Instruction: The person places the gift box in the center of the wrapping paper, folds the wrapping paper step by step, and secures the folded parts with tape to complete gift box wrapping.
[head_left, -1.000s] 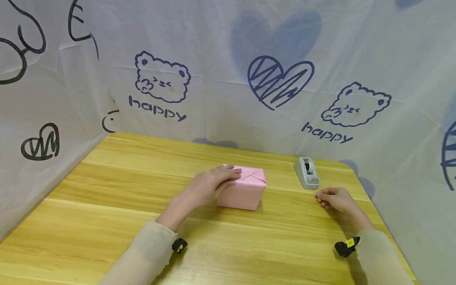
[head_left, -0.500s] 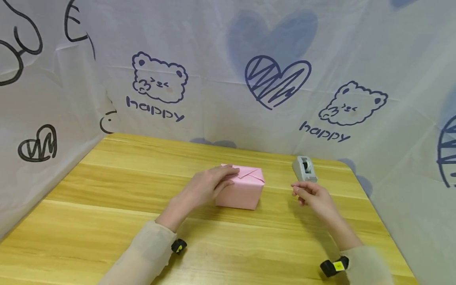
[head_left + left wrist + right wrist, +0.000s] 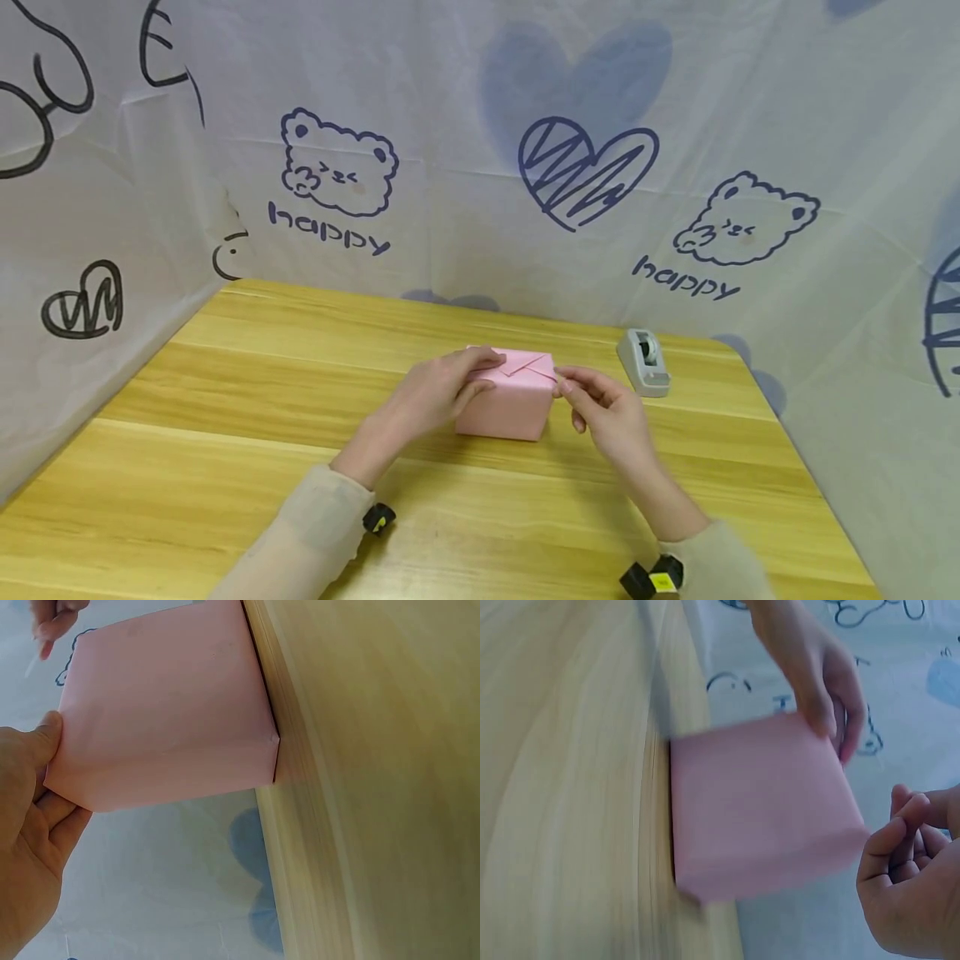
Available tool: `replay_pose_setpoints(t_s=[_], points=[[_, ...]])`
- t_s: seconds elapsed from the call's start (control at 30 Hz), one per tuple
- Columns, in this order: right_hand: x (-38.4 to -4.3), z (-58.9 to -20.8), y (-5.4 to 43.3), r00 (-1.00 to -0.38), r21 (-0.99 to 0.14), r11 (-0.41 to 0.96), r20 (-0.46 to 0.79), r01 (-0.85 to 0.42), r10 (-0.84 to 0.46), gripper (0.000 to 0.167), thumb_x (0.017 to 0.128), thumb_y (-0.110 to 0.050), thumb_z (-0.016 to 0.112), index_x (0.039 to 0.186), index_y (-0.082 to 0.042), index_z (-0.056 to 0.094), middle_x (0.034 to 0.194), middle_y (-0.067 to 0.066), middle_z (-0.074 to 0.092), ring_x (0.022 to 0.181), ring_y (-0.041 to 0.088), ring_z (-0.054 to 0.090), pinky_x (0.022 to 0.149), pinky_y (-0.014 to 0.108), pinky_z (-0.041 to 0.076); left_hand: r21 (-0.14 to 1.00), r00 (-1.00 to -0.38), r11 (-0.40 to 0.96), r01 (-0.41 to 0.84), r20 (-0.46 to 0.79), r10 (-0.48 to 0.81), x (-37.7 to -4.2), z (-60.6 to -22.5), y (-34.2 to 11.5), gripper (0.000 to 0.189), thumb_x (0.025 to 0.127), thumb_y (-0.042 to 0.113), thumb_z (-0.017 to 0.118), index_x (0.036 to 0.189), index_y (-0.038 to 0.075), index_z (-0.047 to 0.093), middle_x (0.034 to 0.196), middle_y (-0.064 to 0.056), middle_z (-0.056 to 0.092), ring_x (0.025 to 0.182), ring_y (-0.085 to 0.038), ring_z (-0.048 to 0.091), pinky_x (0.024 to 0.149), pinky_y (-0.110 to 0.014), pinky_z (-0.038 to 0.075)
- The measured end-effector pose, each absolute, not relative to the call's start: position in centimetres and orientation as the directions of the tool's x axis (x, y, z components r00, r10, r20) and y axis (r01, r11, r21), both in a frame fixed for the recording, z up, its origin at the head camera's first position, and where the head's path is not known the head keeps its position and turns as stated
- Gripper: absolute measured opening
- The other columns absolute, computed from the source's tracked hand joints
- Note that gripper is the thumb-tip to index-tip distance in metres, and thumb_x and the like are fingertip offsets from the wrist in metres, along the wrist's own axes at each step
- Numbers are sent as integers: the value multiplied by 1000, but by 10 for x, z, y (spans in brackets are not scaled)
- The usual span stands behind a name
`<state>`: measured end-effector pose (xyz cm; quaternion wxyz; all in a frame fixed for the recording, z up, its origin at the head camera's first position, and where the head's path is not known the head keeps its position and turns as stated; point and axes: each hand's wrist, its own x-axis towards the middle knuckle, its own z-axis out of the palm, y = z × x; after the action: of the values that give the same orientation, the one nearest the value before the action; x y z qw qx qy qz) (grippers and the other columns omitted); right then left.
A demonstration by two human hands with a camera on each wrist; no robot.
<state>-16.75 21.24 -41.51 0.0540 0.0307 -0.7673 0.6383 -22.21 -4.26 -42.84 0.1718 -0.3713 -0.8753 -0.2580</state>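
A box wrapped in pink paper (image 3: 501,414) stands on the wooden table, its folded paper flaps meeting on top. My left hand (image 3: 431,390) holds its upper left end, thumb at the front top edge and fingers over the top. At the box's upper right corner is my right hand (image 3: 613,417), with thumb and forefinger pinched together. From those fingertips a thin, pale strip of clear tape (image 3: 31,667) sticks out in the left wrist view. The right wrist view shows the same pinch beside the pink box (image 3: 761,802), with the other fingers curled.
A grey tape dispenser (image 3: 643,363) with a roll in it stands at the back right, behind my right hand. White cloth (image 3: 450,125) printed with bears and hearts hangs behind the wooden table (image 3: 247,400) and along its sides.
My right hand has moved left from in front of the tape dispenser to the box's upper right corner, fingertips still pinched. The left hand and the box have stayed in place.
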Motion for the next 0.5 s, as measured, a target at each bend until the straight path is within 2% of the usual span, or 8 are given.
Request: replay_pose_setpoints(t_s=[0.27, 0.5], points=[[-166, -418, 176, -989, -994, 57, 82, -89, -124, 41, 103, -5, 62, 144, 1, 59, 91, 1, 74, 61, 9, 50, 57, 18, 45, 329, -667, 592, 736, 503, 550, -223, -430, -43, 36, 102, 23, 68, 133, 5, 60, 128, -7, 73, 111, -25, 73, 93, -40, 61], [-159, -416, 164, -988, -1000, 10, -8, 7, -152, 37, 104, -13, 63, 138, 1, 62, 87, 1, 72, 59, 9, 50, 58, 19, 45, 318, -653, 584, 747, 514, 556, -223, -429, -43, 37, 103, 22, 67, 134, 4, 58, 131, -6, 72, 112, -25, 72, 92, -39, 61]])
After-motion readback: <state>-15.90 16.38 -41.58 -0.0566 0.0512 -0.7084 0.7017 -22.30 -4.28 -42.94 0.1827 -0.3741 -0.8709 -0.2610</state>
